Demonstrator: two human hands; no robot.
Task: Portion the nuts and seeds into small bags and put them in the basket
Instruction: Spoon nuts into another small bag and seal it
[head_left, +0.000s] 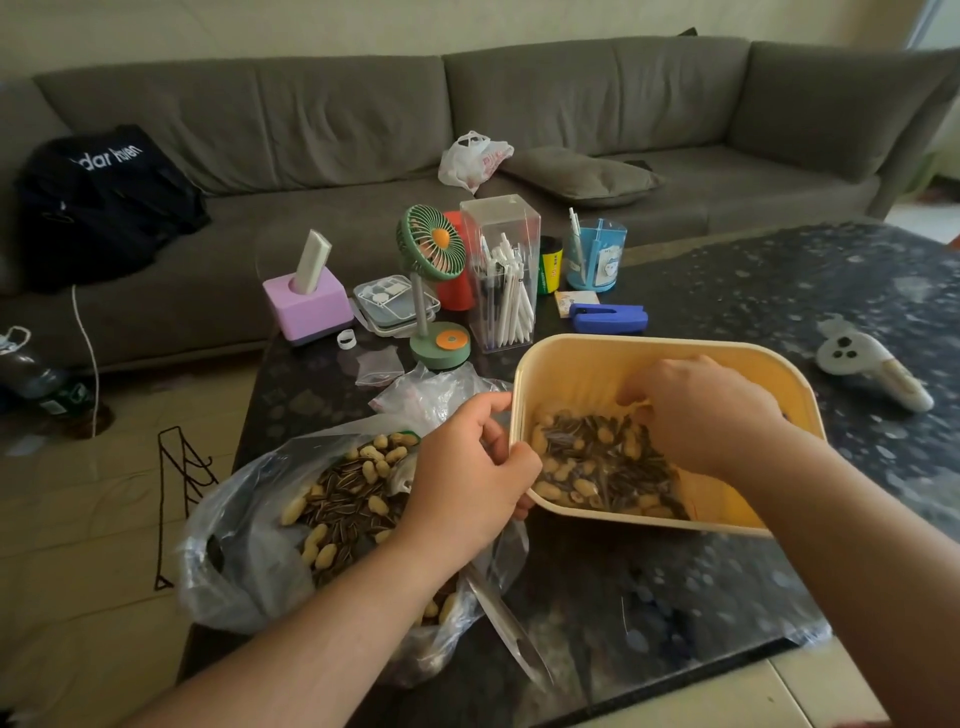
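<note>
While your left hand (470, 462) curls over the near left corner of the yellow basket (670, 349), thumb inside the rim and fingers wrapped under the edge, the basket sits tilted on the dark speckled tabletop (779, 291). Just left of it, at the near left edge of the tabletop, lies the big clear plastic bag (244, 525), open at the top and full of peanuts and striped sunflower seeds (348, 493); your left forearm crosses over it. Your right hand (701, 415) reaches down into the basket with its fingers bent, pinching the top of a small clear bag (602, 462) of the same peanuts and seeds that lies on the basket floor.

Beyond the big bag, a loose pile of empty small bags (436, 389) rests between it and the green desk fan (434, 260). Farther back stand a pink box (309, 306), a clear pen holder (501, 270), a blue cup (597, 254) and a blue stapler (608, 318). On the right side of the tabletop, well apart from the basket, lies a white controller (867, 364). Behind everything runs the grey sofa (571, 104).
</note>
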